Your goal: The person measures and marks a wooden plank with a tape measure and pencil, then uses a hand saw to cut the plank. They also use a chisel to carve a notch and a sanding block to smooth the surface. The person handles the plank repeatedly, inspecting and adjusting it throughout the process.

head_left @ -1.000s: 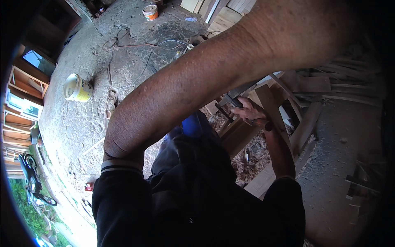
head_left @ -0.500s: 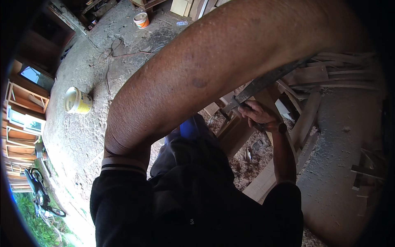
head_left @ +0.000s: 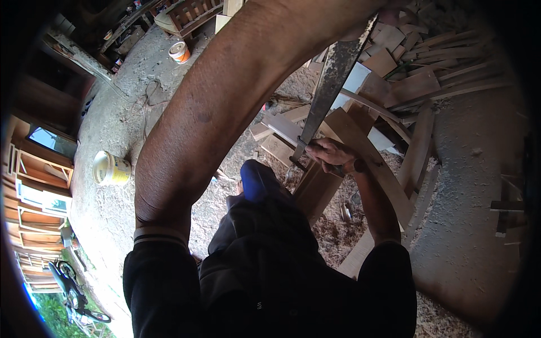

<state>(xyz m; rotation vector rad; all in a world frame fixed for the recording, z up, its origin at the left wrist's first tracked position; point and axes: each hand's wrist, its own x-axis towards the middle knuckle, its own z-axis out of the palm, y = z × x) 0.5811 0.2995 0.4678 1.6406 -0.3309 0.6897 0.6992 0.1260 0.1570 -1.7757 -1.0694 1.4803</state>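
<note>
A long, dark, worn metal bar (head_left: 329,84) slants from the upper right down to the middle, with a short crosspiece at its lower end; its exact kind is unclear. My left forearm crosses the view, and my left hand (head_left: 394,16) is closed at the bar's upper end, its fingers dim and partly hidden. Lower down, my right hand (head_left: 331,153), a watch on the wrist, has its fingers curled at the crosspiece end. Just below that hand stands a brown wooden piece (head_left: 318,191). A broad plank (head_left: 366,149) runs beside my right wrist.
Offcuts and strips of wood (head_left: 445,84) are heaped at the upper right. Wood shavings (head_left: 338,231) cover the floor near my legs. A yellow-white bucket (head_left: 115,170) stands at left, an orange-white one (head_left: 179,52) farther off, near a cable (head_left: 147,98). A motorbike (head_left: 76,293) is at lower left.
My left forearm has swung up and leftward, uncovering more of the bar, which now stands steeper. My right hand has shifted a little left with the bar's lower end.
</note>
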